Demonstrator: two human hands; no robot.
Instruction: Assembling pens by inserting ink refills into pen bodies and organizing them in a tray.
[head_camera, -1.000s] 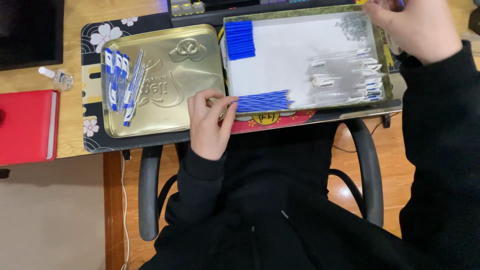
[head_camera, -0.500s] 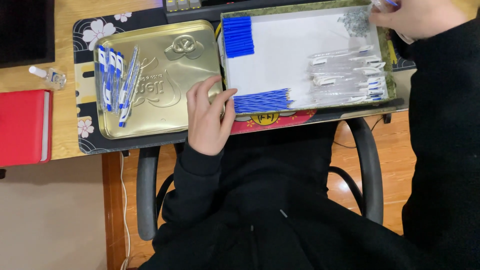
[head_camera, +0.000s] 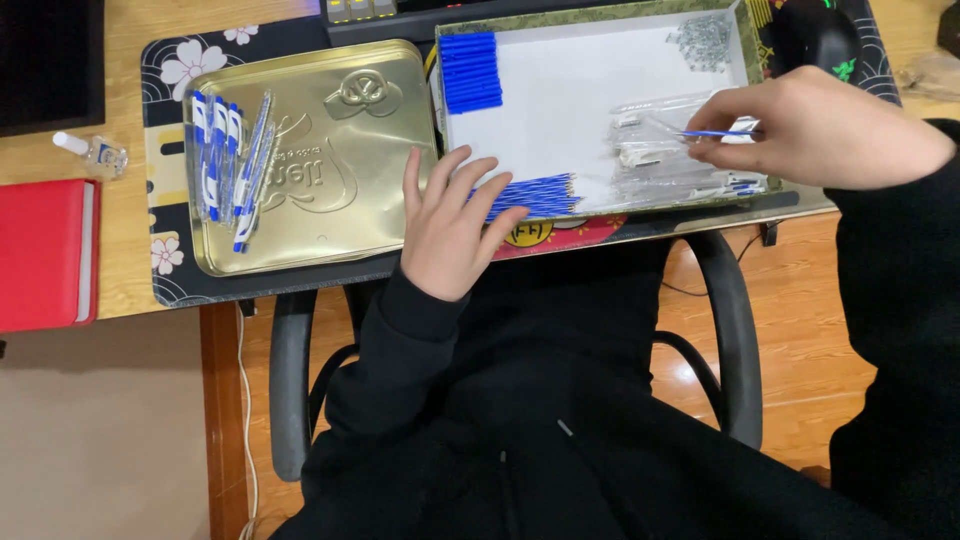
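- The right hand (head_camera: 820, 135) pinches a thin blue pen refill (head_camera: 712, 133) over the clear pen tubes (head_camera: 660, 160) in the white tray (head_camera: 560, 100).
- The left hand (head_camera: 450, 225) lies open, fingers spread on a row of blue refills (head_camera: 535, 195), holding them in place.
- Finished pens (head_camera: 228, 165) rest on the gold tin lid (head_camera: 310, 155), out of the way.

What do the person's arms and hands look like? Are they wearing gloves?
No gloves: the left hand and the right hand are both bare, with no rings or watch that I can see. Each arm is covered to the wrist by a long black sleeve of plain, soft-looking fabric with no markings.
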